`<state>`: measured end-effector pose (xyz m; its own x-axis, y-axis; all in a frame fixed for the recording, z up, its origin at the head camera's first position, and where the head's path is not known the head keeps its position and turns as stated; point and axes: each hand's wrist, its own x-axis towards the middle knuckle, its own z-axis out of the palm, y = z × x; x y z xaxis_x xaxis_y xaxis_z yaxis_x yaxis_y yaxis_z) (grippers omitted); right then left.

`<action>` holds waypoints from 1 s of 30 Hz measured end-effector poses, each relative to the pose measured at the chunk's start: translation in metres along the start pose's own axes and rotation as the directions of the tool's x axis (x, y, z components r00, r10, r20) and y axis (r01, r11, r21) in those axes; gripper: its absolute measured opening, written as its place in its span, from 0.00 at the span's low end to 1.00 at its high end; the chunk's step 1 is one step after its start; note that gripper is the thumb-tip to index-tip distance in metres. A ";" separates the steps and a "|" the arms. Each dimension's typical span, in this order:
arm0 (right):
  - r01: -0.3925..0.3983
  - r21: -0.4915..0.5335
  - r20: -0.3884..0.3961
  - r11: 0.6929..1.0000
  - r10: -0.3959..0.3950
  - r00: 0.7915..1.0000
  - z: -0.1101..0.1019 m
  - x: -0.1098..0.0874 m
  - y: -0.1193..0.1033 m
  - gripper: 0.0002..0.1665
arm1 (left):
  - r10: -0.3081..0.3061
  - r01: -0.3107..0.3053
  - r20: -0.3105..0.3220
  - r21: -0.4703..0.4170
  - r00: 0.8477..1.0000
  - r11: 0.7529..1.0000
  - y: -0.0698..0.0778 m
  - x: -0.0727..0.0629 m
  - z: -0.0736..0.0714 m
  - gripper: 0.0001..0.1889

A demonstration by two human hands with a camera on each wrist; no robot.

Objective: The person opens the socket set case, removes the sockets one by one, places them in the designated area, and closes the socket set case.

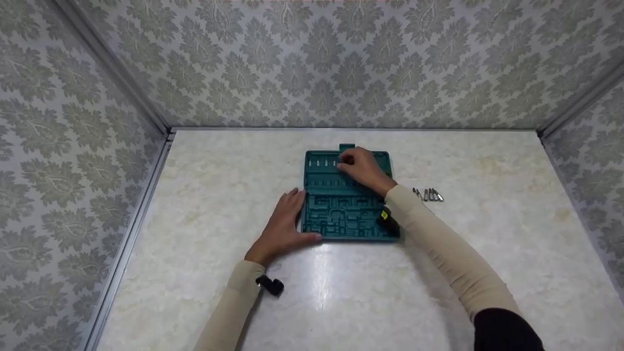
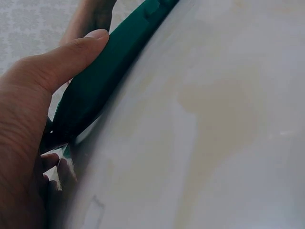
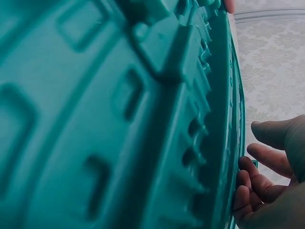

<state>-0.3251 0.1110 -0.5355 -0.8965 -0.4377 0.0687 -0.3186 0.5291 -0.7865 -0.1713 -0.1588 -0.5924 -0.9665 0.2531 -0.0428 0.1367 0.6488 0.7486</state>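
Note:
A green plastic bit case (image 1: 343,238) lies unfolded on the table, its moulded slots showing. In the upper half, several small metal screwdriver bits (image 1: 318,162) stand in a row. My left hand (image 1: 285,226) rests at the case's lower left corner, fingers along the left side and thumb on the front rim. Over the upper half is my right hand (image 1: 363,168), beside the row of bits. In the right wrist view its thumb (image 3: 271,133) and index finger stand slightly apart, with nothing visible between them; the other fingers are bent close to the case edge.
Several loose metal bits (image 1: 431,195) lie on the pale table (image 1: 204,195) right of the case, close to my right forearm. A latch tab (image 1: 347,146) sticks out from the case's far edge. Patterned walls (image 1: 321,63) border the table's back and sides.

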 end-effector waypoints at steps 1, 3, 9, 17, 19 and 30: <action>0.008 -0.003 0.004 1.000 -0.008 1.000 0.001 0.003 0.000 0.19 | 0.001 -0.001 -0.001 0.003 1.000 1.000 0.000 0.000 0.000 0.70; 0.022 -0.016 0.013 1.000 -0.022 1.000 0.003 0.007 0.000 0.19 | 0.007 -0.007 0.000 0.013 1.000 1.000 0.001 0.000 0.000 0.70; 0.063 -0.061 0.036 0.996 -0.060 0.998 0.008 0.013 0.000 0.18 | 0.028 -0.028 0.005 0.023 1.000 0.999 0.001 0.000 -0.002 0.70; 0.011 -0.066 0.045 0.998 -0.008 0.999 0.011 0.015 -0.006 0.23 | 0.025 -0.025 0.001 0.028 1.000 0.999 0.001 0.000 -0.004 0.71; -0.010 -0.058 0.038 0.998 0.013 0.999 0.012 0.016 -0.006 0.23 | 0.026 -0.026 -0.004 0.031 1.000 0.999 0.000 0.000 -0.004 0.71; -0.122 0.109 -0.106 0.987 0.133 0.985 0.019 0.014 -0.002 0.15 | 0.009 -0.009 0.007 0.005 1.000 1.000 0.001 0.000 -0.001 0.70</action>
<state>-0.3313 0.0903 -0.5449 -0.9584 -0.2842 0.0278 -0.1718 0.4961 -0.8511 -0.1718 -0.1589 -0.5906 -0.9637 0.2637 -0.0410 0.1461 0.6499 0.7459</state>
